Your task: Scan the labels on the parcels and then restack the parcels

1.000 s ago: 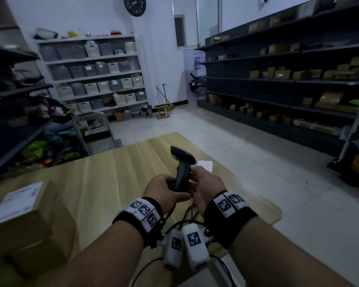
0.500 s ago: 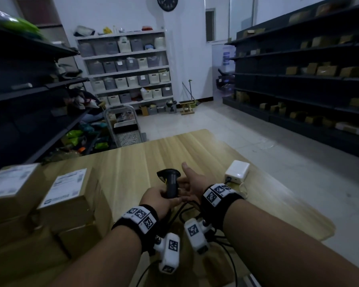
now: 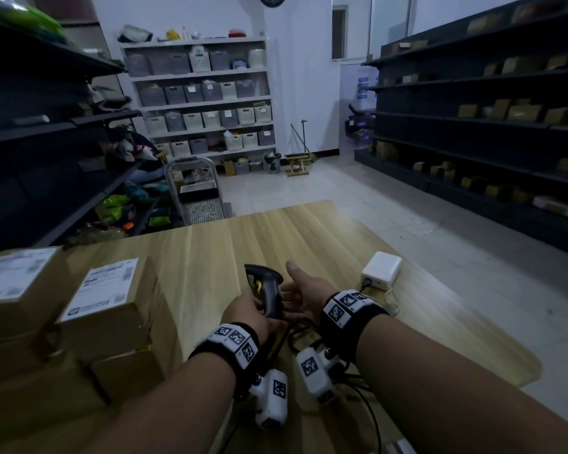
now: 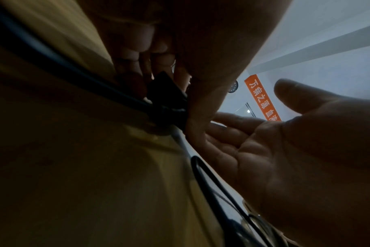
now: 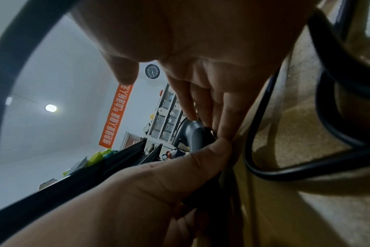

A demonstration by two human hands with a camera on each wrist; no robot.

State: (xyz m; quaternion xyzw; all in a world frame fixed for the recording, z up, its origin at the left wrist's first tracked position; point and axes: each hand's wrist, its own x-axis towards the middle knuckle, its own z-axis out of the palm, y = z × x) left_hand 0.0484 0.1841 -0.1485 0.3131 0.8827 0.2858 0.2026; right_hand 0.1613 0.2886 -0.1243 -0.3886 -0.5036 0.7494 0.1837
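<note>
A black handheld barcode scanner (image 3: 265, 287) stands upright over the wooden table (image 3: 309, 234), its cable trailing toward me. My left hand (image 3: 248, 314) grips its handle from the left; in the left wrist view its curled fingers wrap the scanner's dark base (image 4: 166, 95). My right hand (image 3: 300, 288) lies just right of the handle, thumb up and fingers straight, their tips touching the scanner (image 5: 193, 133). Brown cardboard parcels are stacked at the left: one with a white label (image 3: 107, 298) on top, another labelled one (image 3: 14, 285) further left.
A white adapter box (image 3: 381, 269) with a cable sits on the table to the right of my hands. Dark shelving with boxes runs along the right wall (image 3: 489, 126) and the left (image 3: 46, 132). A trolley (image 3: 195, 191) stands beyond the table's far edge.
My right hand has let go of the scanner handle and spread flat beside it. The scanner sits lower, and my view has swung left, bringing the parcel stack into sight.
</note>
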